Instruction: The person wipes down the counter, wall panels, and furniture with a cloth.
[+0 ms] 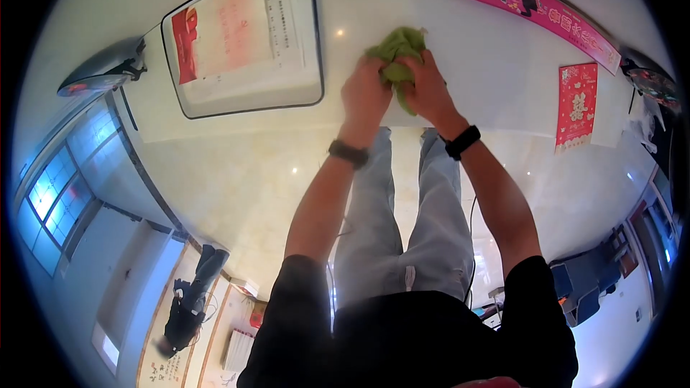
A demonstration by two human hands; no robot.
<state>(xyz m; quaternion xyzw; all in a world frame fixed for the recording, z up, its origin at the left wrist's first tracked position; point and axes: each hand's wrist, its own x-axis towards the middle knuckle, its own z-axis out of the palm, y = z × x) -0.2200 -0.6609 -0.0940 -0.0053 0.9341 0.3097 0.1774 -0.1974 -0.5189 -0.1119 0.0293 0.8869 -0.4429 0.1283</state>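
Note:
A crumpled green cloth (399,47) is bunched between my two hands, above the white table (438,18) near its front edge. My left hand (365,97) grips the cloth from the left, its fingers curled into it. From the right, my right hand (429,91) holds the same cloth, fingers closed round its folds. One end of the cloth hangs down between the hands. Each wrist wears a black band.
A dark-rimmed clear tray (321,65) with papers lies at the left. A pink box (539,11) and a red card (577,104) lie at the right. Another person (190,302) is at the lower left, well away from my hands.

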